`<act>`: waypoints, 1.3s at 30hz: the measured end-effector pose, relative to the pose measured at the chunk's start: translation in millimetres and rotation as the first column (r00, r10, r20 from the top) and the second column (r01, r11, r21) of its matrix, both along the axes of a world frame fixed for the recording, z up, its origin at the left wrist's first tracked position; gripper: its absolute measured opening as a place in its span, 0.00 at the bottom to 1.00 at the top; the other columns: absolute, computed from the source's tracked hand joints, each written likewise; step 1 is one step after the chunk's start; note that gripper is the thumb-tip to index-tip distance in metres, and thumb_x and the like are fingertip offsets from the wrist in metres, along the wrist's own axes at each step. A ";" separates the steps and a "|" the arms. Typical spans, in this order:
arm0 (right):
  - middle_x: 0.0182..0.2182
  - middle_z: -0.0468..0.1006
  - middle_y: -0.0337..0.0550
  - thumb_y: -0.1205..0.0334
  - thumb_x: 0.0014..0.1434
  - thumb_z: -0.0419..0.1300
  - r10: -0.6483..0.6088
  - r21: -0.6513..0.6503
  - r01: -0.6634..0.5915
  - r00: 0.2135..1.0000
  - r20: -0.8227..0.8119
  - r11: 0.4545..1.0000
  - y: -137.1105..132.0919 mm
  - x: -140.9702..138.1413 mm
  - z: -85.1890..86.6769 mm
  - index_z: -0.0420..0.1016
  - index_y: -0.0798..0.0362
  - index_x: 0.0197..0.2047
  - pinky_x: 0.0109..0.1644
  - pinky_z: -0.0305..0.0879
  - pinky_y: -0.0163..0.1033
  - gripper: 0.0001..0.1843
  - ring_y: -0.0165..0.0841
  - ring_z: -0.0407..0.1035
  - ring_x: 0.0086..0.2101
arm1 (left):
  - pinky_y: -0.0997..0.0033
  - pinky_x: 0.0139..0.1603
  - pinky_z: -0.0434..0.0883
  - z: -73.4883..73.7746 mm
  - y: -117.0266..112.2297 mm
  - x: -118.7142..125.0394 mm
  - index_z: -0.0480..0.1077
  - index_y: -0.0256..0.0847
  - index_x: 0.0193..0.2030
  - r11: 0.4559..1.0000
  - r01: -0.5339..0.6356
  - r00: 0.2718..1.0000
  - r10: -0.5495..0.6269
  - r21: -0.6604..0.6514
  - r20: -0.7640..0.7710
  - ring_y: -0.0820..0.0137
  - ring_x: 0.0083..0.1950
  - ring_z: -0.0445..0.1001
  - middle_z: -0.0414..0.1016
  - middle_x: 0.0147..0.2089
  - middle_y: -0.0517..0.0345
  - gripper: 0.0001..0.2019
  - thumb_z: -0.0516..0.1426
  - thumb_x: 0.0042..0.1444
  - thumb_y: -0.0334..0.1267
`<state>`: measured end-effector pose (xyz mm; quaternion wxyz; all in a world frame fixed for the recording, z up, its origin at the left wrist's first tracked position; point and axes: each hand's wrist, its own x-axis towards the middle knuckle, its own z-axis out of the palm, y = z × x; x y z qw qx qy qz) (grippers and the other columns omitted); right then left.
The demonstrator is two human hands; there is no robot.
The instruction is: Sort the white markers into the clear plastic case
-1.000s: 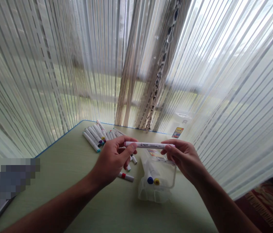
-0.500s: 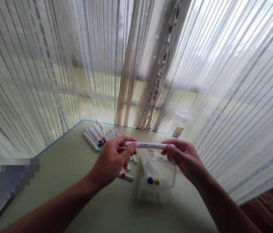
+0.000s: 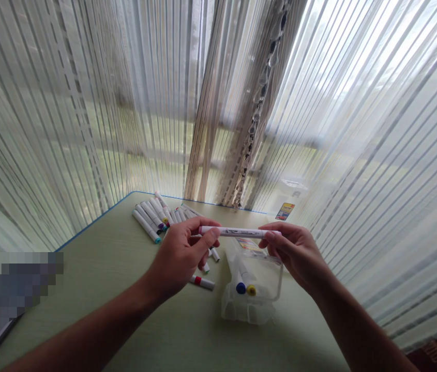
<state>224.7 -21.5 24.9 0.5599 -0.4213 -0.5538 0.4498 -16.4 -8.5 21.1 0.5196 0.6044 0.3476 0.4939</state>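
Note:
I hold a white marker (image 3: pixel 237 232) level above the table, one end in each hand. My left hand (image 3: pixel 181 256) pinches its left end between thumb and fingers. My right hand (image 3: pixel 294 250) grips its right end with fingers closed. Below the marker stands a clear plastic box (image 3: pixel 270 281) with two markers inside, one blue-capped (image 3: pixel 240 288) and one yellow-capped (image 3: pixel 251 290). A red-banded marker (image 3: pixel 201 281) lies on the table under my left hand.
A row of several white markers (image 3: pixel 152 218) lies at the far left of the pale green table (image 3: pixel 125 289), near its blue edge. Striped sheer curtains (image 3: pixel 358 155) hang close behind and to the right. A small coloured label (image 3: pixel 284 211) lies by the curtain.

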 end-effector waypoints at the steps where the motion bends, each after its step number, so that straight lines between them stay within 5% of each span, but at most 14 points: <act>1: 0.23 0.81 0.45 0.55 0.52 0.73 -0.001 0.002 0.001 1.000 0.001 1.000 0.2 -0.1 0.0 0.85 0.54 0.36 0.20 0.49 0.32 0.12 0.25 0.59 0.18 | 0.78 0.19 0.65 0.2 -0.2 0.0 0.74 0.33 0.46 1.000 -0.002 1.000 0.002 0.000 0.000 0.79 0.20 0.65 0.76 0.31 0.58 0.16 0.62 0.59 0.46; 39: 0.23 0.81 0.45 0.56 0.53 0.74 0.031 0.009 -0.031 0.999 -0.021 0.999 1.2 0.1 -0.9 0.86 0.54 0.37 0.21 0.49 0.30 0.12 0.22 0.59 0.18 | 0.79 0.19 0.66 -0.5 0.2 -0.1 0.73 0.33 0.47 1.000 0.007 1.000 -0.007 0.003 -0.003 0.79 0.20 0.65 0.76 0.31 0.58 0.16 0.62 0.60 0.45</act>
